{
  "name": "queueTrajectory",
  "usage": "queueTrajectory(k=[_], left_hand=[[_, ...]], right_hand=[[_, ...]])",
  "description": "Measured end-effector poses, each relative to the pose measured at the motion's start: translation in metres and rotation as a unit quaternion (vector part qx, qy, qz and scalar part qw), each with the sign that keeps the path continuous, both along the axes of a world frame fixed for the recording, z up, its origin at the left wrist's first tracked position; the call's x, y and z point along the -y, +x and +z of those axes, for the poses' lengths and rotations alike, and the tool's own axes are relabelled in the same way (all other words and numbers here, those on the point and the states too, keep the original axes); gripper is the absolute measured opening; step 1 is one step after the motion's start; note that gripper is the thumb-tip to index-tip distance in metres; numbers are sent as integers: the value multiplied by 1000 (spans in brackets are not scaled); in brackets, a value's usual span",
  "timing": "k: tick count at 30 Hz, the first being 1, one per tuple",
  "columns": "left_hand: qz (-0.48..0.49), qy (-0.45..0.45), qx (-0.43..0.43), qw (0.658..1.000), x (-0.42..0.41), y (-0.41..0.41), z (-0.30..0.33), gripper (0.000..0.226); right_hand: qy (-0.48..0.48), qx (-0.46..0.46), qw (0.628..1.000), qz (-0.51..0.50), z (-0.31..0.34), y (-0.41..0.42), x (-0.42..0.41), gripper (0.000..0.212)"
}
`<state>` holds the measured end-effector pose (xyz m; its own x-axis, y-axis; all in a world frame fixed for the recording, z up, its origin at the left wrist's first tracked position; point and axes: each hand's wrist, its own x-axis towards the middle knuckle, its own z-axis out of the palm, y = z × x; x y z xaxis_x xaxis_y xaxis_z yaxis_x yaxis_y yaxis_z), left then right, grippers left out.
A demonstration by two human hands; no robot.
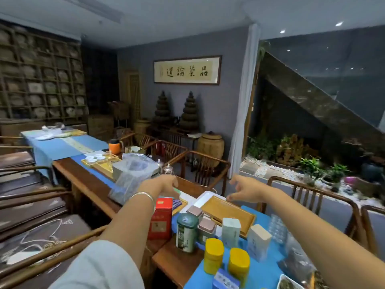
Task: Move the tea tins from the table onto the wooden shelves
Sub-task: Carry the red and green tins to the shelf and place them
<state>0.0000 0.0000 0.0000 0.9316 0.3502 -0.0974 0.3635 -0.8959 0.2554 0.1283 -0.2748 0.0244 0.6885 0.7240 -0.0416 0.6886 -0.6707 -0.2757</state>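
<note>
- Both hands hover empty, left hand (164,185) and right hand (242,187), fingers spread wide.
- Tea tins (186,232) stand upright below them at the counter's (177,261) near end; my left is nearest the red tin (161,219).

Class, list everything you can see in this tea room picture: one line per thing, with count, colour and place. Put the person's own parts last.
red tin: one, red, near table edge
green tin: one, green-lidded, right of the red tin
yellow tins: two, yellow, nearest the camera
pale boxes: two, whitish, by the tray
wooden tray: one, tan, mid-table
orange jug: one, far table
wooden shelves: one wall unit, dark, far left
framed calligraphy: one, back wall
left hand: open, above the table
right hand: open, above the tray
</note>
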Motion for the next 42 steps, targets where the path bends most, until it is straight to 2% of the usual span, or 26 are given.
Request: queueTrajectory(k=[4, 12, 16, 20, 24, 27, 29, 32, 35, 37, 42], left_hand=[[23, -27, -34, 999, -49, 44, -37, 62], [85, -126, -32, 988, -152, 101, -128, 68], [121, -166, 10, 979, -173, 101, -182, 94], [145, -178, 19, 973, -188, 98, -228, 122], [166, -198, 59, 964, -206, 98, -263, 133], [206, -266, 118, 934, -214, 98, -290, 134], [221, -307, 145, 914, -216, 96, -304, 134], [201, -335, 156, 907, -217, 99, -318, 125], [192, -368, 168, 894, -216, 108, -323, 114], [187, -385, 167, 888, -215, 113, -325, 112], [165, -383, 157, 895, -205, 114, -326, 107]], right_hand=[[-33, -18, 999, 4, -33, 57, -59, 56], [-59, -104, 991, 54, -145, 125, -182, 69], [-76, -164, 981, 76, -207, 130, -209, 86], [-126, -129, 977, 110, -257, 134, -216, 112], [-117, -107, 975, 155, -290, 135, -214, 103], [-85, -132, 976, 154, -304, 140, -212, 97], [-46, -146, 978, 144, -310, 141, -210, 95], [1, -151, 979, 135, -319, 140, -209, 95], [20, -166, 981, 101, -324, 141, -207, 94], [34, -187, 979, 72, -327, 140, -203, 84], [107, -250, 962, -2, -332, 135, -198, 72]])
